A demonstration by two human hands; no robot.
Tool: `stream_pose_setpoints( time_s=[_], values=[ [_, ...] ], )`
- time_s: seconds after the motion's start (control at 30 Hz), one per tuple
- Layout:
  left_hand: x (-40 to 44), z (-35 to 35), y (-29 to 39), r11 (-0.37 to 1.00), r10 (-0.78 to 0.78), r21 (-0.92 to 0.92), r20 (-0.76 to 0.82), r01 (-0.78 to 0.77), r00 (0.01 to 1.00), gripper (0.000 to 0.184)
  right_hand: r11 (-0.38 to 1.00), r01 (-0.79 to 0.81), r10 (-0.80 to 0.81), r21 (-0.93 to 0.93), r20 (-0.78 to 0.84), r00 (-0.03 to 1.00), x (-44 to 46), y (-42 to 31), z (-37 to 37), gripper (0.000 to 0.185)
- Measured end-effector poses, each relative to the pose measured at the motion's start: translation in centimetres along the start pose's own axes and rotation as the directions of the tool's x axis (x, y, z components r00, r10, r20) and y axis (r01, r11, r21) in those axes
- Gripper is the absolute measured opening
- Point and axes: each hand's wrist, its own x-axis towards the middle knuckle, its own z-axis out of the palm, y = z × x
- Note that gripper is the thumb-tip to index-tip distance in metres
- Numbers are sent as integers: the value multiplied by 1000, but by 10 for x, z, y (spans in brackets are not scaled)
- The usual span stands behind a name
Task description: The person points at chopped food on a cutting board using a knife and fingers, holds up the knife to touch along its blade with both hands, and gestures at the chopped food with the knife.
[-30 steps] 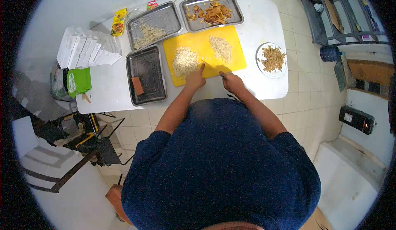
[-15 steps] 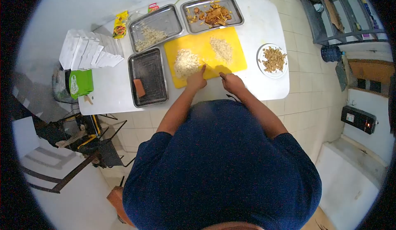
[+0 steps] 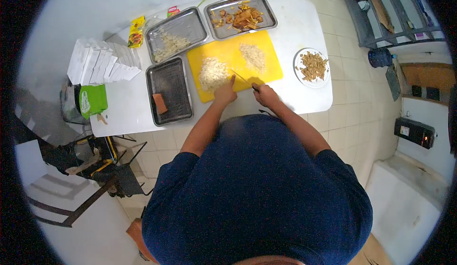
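Observation:
My right hand (image 3: 267,96) is closed around the dark handle of a knife (image 3: 242,77), whose thin blade points up and left over the yellow cutting board (image 3: 233,51). At the board's near edge, my left hand (image 3: 225,93) has its index finger stretched out close to the blade; whether it touches cannot be told. Its other fingers are partly hidden. Just left of that finger lies a large pile of pale chopped food (image 3: 213,73). A smaller, finer chopped pile (image 3: 252,57) sits on the board's far right.
Metal trays hold pale pieces (image 3: 173,44), browned pieces (image 3: 247,16) and an orange-brown block (image 3: 159,103). To the right stands a plate of brown bits (image 3: 312,67). White boxes (image 3: 97,60), a yellow packet (image 3: 136,32) and a green pack (image 3: 93,99) occupy the left side.
The view has shifted slightly. The knife blade shows more plainly beside my left index finger, while both hands stay in nearly the same place over the board.

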Motion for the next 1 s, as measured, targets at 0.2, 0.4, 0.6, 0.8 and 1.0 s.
stream_pose_setpoints(
  time_s=[0.2, 0.4, 0.6, 0.8, 1.0],
  values=[
    [1, 7, -8, 1000, 0, 18, -1, 0, 1000, 89, 996, 63, -61, 65, -32, 998, -4, -10, -9, 38],
    [-4, -9, -1, 999, -28, -41, 135, 34, 990, 87, 994, -107, 109, 34, -52, 993, 7, -15, -17, 38],
    [-4, -7, -1, 1000, -1, -18, 96, 3, 995, 88, 986, -152, 155, 64, -31, 988, 6, -6, -19, 37],
    [3, 1, -3, 1000, 17, 22, 37, -18, 999, 88, 981, -183, 186, 68, -37, 982, 11, -12, -36, 42],
    [2, -1, -4, 999, 11, 42, 50, -13, 999, 89, 983, -182, 183, 23, -10, 983, 18, -11, -41, 40]
  ],
)
